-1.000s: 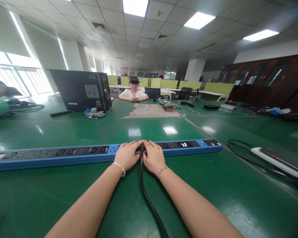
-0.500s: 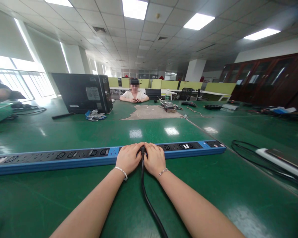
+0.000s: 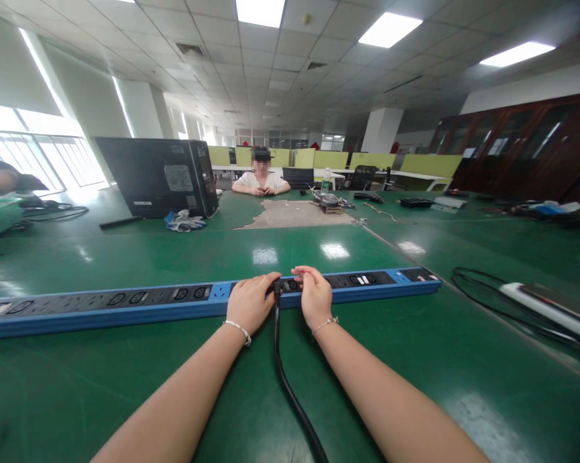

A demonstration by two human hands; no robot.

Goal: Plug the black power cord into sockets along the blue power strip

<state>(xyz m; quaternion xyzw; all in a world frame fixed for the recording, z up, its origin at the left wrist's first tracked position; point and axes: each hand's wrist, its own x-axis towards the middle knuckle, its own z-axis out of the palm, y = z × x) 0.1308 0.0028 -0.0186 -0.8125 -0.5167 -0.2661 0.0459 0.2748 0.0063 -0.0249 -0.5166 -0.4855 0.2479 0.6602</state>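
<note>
A long blue power strip (image 3: 164,317) with rows of black sockets lies across the green table. A black plug (image 3: 277,288) sits at one of its middle sockets, its thick power cord (image 3: 286,384) running down toward me. My left hand (image 3: 249,303) rests on the strip with its fingers closed around the plug's left side; how deep the plug sits is hidden. To the right of the plug, my right hand (image 3: 316,299) hovers at the strip with loosely curled, parted fingers, holding nothing. An uncovered socket (image 3: 290,284) shows between plug and right hand.
A black computer case (image 3: 155,177) stands at the back left, with gloves (image 3: 184,221) in front. At the right lie a white power strip (image 3: 541,305) and looped black cables (image 3: 473,296). A person (image 3: 261,177) sits across the table; another is partly visible at far left.
My right hand has let go of the plug and moved right, its fingers opening. My left hand stays at the plug. The view has tilted slightly downward.
</note>
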